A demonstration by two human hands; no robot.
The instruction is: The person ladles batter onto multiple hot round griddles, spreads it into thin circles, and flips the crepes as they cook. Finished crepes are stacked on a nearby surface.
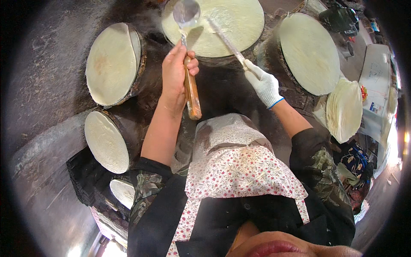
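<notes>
My bare left hand (180, 70) is wrapped round the wooden handle of a metal ladle (187, 13). The ladle's bowl is raised over a round griddle spread with pale batter (233, 21) at the top. On my right hand (263, 83) is a white knit glove with a blue edge. It grips a long, thin, pale spreading stick (227, 43), whose far end reaches over the same batter, near a whiter patch. Whether that end touches the batter I cannot tell.
Round pale flatbreads lie on griddles at the upper left (110, 66), lower left (106, 141) and upper right (309, 53). A stack of thin flatbreads (343, 110) stands at the right, beside a white container (374, 85). A dark pot (338, 18) sits behind.
</notes>
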